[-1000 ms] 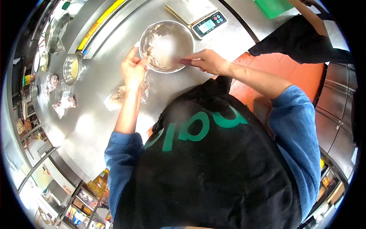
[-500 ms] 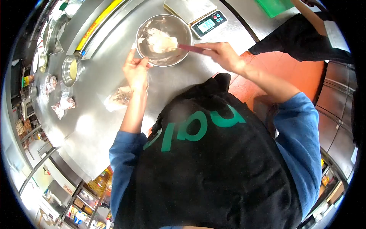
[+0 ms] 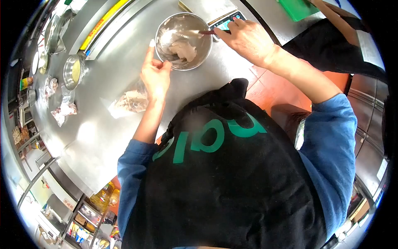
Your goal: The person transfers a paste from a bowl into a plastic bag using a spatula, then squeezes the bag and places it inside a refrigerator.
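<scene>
A steel mixing bowl (image 3: 204,52) stands on the metal table, with a pale, thick mixture (image 3: 183,50) low on its inner side and smears on the wall. My left hand (image 3: 156,76) grips the bowl's near left rim between thumb and fingers. My right hand (image 3: 251,41) is closed round the dark red handle of a spatula (image 3: 208,32), whose pale, coated blade is inside the bowl above the mixture. Partly behind my right hand is a digital scale (image 3: 226,20). A clear plastic bag (image 3: 132,101) with pale and brown contents lies beside my left wrist.
On the metal table (image 3: 103,124) to the left are a bowl of yellowish contents (image 3: 76,71) and small plastic bags (image 3: 65,110). A yellow strip (image 3: 103,25) runs along the back ledge. Another person's forearm (image 3: 340,20) reaches toward a green container (image 3: 296,9) at upper right.
The spatula has lifted off the mixture, which now sits lower in the bowl. My right hand has moved up over the scale's edge. The bowl and my left hand appear slightly farther right.
</scene>
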`<state>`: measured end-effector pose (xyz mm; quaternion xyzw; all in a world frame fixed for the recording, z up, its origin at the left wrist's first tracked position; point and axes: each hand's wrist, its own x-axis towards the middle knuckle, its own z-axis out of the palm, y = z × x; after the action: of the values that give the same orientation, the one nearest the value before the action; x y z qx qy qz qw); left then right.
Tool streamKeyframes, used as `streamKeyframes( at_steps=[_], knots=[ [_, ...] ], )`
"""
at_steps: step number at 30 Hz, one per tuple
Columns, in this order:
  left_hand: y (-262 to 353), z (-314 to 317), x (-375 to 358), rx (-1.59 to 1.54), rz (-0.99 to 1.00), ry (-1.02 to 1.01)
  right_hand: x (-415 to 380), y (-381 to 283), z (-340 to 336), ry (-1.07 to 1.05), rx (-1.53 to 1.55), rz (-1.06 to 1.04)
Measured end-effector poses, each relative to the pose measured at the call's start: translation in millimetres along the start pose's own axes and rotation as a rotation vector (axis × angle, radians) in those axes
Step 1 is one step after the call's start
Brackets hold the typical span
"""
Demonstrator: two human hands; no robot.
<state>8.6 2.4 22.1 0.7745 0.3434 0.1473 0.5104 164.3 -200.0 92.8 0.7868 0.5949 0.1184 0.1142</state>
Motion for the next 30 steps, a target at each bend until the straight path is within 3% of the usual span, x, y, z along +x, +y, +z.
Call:
streamKeyframes(
  at_steps=[4, 7, 11, 13, 15, 23, 25, 30],
  knots=[
    [-0.5, -1.8, -9.2, -0.058, 0.015, -0.018, -3.3, -6.6, 2.3, -0.130, 0.045, 0.061],
    [-5.7, 7.1, -17.6, -0.039, 0.002, 0.038, -15.5, -22.1, 12.7, -0.331, 0.270, 0.131],
    [-24.6, 24.4, -29.0, -0.001, 0.140, 0.119, -35.8, -49.2, 42.3, -0.261, 0.786, 0.367],
    [-26.4, 30.2, -32.9, -0.345, 0.002, 0.124, -35.1, -64.0, 38.9, -0.220, 0.944, 0.429],
    [-25.2, 29.4, -36.2, -0.356, -0.031, 0.071, -21.7, -76.0, 20.0, -0.329, 1.251, 0.723],
    [-21.2, 24.0, -33.8, -0.647, -0.078, 0.068, -7.5, -111.7, 43.5, -0.212, 1.596, 0.857],
    [-22.0, 26.3, -32.4, -0.645, -0.089, 0.077, -7.8, -119.5, 49.6, -0.086, 1.744, 0.855],
    [-26.9, 31.4, -29.7, -0.662, -0.073, 0.088, -13.8, -126.0, 53.1, -0.058, 1.951, 0.906]
  ],
)
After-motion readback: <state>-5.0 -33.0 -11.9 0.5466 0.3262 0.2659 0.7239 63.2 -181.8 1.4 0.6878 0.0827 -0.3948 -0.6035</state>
